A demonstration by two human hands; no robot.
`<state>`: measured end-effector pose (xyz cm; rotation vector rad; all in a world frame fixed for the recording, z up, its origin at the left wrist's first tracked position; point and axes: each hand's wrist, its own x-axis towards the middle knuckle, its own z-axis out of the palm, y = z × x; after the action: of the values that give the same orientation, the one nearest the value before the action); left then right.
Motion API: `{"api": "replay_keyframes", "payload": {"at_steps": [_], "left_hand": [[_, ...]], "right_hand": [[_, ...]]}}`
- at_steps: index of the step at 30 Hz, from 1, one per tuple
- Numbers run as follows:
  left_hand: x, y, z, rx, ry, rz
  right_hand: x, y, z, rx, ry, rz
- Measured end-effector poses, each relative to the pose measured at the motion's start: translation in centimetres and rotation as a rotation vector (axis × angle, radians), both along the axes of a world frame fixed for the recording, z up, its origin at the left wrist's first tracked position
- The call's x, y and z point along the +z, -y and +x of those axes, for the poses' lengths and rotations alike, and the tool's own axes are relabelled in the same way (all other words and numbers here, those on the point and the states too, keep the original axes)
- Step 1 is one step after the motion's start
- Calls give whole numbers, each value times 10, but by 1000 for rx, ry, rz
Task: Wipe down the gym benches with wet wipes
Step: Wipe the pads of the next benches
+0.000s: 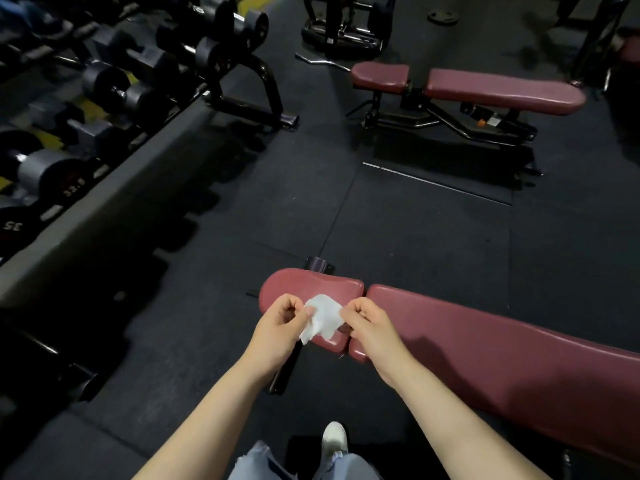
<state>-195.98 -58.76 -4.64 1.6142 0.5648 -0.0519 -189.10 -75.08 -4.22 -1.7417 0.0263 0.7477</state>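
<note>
Wipe (323, 315) pinched between left hand (282, 323) and right hand (372, 329).

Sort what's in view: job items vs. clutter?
Job:
- wet wipe, pinched by left hand and right hand
- near bench, under the hands
- far bench, likely next

Clutter:
- dumbbell rack
- curl bar on the floor
- weight plate

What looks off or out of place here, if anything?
One thing: a curl bar lies loose on the floor beside the far bench, not racked. Otherwise nothing stands out. Left hand and right hand pinch the wet wipe over the near bench, whose pads show no visible tears.
</note>
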Motion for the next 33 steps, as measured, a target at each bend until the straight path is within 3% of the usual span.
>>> {"api": "replay_keyframes", "payload": {"at_steps": [3,8,13,17,25,28,31,33], "left_hand": [[-5,-17,11,-10,-2,4],[-3,-60,26,-101,-9,7],[-1,-125,44,-336,-66,-178],[-6,-176,59,-467,-85,-35],[-10,-232,92,-445,-83,256],[-11,-234,102,-365,-84,191],[-12,-230,114,-333,-66,-26],[-14,-227,122,-364,-44,-82]], "right_hand": [[2,-18,9,25,-33,53],[-3,-60,20,59,16,-29],[1,-118,27,-63,39,6],[-3,-163,29,-156,70,-3],[-14,-207,38,-72,239,-266],[-16,-212,44,-150,230,-273],[-20,-211,53,-247,190,-182],[-24,-206,61,-193,162,-207]]}}
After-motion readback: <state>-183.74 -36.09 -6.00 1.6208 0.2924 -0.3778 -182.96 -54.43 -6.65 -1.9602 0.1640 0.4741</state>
